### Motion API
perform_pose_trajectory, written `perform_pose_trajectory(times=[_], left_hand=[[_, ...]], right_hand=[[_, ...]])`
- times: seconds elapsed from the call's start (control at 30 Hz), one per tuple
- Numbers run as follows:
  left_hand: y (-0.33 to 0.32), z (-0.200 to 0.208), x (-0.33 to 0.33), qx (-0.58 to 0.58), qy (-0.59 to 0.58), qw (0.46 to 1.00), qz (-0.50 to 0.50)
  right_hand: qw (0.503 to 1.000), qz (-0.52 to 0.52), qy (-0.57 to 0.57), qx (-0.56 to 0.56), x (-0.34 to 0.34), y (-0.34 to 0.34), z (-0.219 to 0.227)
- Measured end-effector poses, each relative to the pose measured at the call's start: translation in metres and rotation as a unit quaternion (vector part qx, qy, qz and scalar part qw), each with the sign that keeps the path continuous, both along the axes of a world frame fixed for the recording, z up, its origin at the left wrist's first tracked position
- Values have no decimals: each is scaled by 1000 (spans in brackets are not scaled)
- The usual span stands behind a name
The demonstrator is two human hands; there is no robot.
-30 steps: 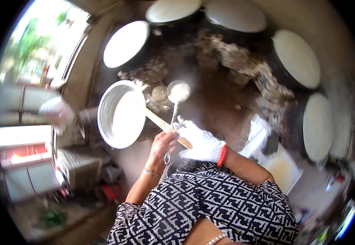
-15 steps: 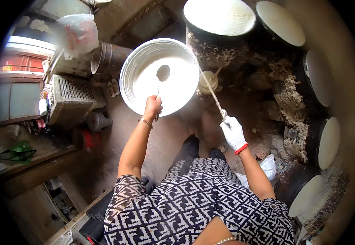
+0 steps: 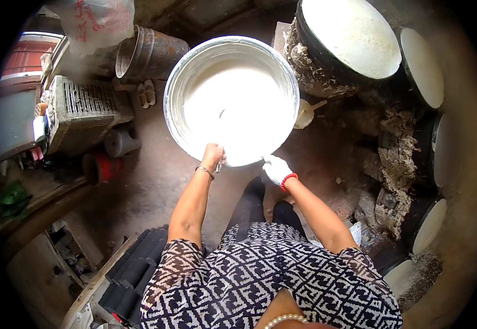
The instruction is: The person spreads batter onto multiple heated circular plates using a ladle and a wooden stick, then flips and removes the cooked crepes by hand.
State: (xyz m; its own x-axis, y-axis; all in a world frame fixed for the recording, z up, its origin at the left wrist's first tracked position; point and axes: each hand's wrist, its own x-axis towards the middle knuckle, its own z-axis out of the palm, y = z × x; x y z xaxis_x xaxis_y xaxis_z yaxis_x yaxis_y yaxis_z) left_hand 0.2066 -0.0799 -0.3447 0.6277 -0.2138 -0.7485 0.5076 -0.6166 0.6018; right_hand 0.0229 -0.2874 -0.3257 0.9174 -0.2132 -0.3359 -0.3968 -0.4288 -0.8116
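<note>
A large round metal basin (image 3: 174, 118) of bright white liquid (image 3: 238, 104) is in front of me at the upper middle. My left hand (image 3: 214, 156), bare with a bracelet at the wrist, is closed round the handle of a ladle (image 3: 218, 166) at the near rim. The ladle's bowl is mostly lost in the glare, with only a small dark bit showing. My right hand (image 3: 276, 169), in a white glove with a red cuff, is closed at the basin's near right rim. Whether it grips the rim or a stick is unclear, as glare hides what lies beyond.
Large dark pots filled with white, including one pot (image 3: 354, 38), curve along a rough stove on the right. A small pale pail (image 3: 303, 114) stands behind the basin. To the left are a rusty bucket (image 3: 150, 55), slippers (image 3: 146, 94), a grey stool (image 3: 122, 143) and black cylinders (image 3: 134, 266).
My right hand has come left and inward to the basin's rim, and the pale stick it held no longer shows. The ladle's bowl, visible before, has sunk into glare. The view has shifted.
</note>
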Motion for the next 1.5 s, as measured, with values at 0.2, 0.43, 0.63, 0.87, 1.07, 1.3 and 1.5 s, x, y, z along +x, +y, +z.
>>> perform_pose_trajectory(times=[0.2, 0.43, 0.63, 0.87, 1.07, 1.3, 1.5], left_hand=[[-4, 131, 20, -224, 172, 949, 143], [17, 186, 40, -60, -54, 989, -124], [25, 31, 28, 121, -147, 970, -150], [-7, 23, -4, -166, 216, 943, 189], [7, 178, -26, -260, 156, 935, 186], [21, 414, -36, -249, -103, 960, 77], [-4, 474, -42, -295, -179, 935, 85]], right_hand=[[999, -30, -20, 19, 2, -25, 63], [976, -129, -169, 56, -28, -24, 117], [995, -48, 85, 27, -2, -9, 92], [926, -57, 284, 243, 32, -26, 87], [998, 62, -34, -3, -12, -63, 93], [921, 30, -386, -41, 37, -79, 206], [868, -29, -491, -71, 67, -62, 297]])
